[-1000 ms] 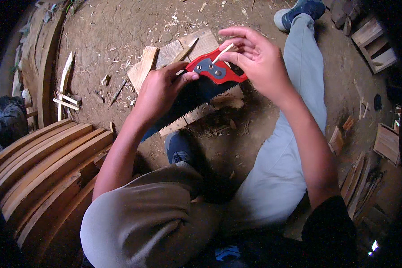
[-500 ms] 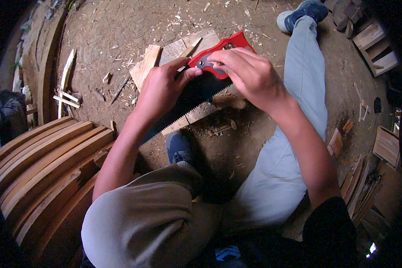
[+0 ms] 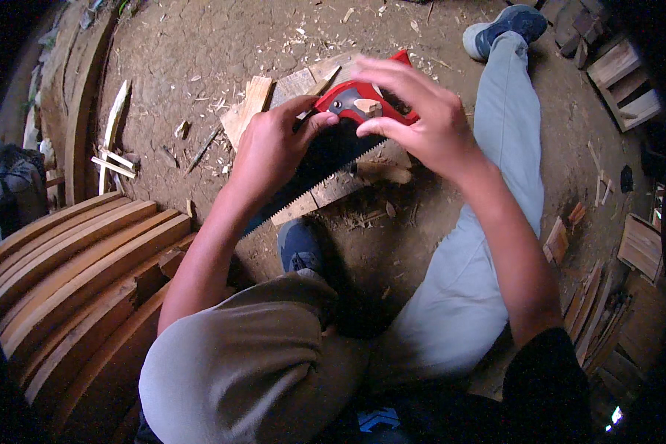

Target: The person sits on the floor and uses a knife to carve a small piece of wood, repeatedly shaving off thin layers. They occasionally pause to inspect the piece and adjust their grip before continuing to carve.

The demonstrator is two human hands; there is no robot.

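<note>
My left hand [image 3: 276, 140] pinches a hand saw where its red and grey handle [image 3: 342, 95] meets the dark blade [image 3: 325, 157]. The blade slants down toward the lower left and passes behind my left forearm, its toothed edge facing me. A small pale wood piece [image 3: 368, 107] sits at the grey part of the handle; whether it is wedged in or only resting there I cannot tell. Around it my right hand [image 3: 429, 122] is spread, thumb below and slightly blurred fingers above, apart from the piece. Beneath the saw lie several boards [image 3: 257, 100].
Curved wooden slats [image 3: 89, 259] are stacked at the left. A block with a rounded end [image 3: 385, 172] lies under the saw's toothed edge. Chips and pale sticks [image 3: 113, 164] litter the dirt floor [image 3: 200, 44]. Scrap wood [image 3: 592, 311] and a wooden frame [image 3: 623, 81] are at the right.
My right fingers have opened and lifted off the small wood piece, which now shows on the handle. My left hand keeps its hold on the saw.
</note>
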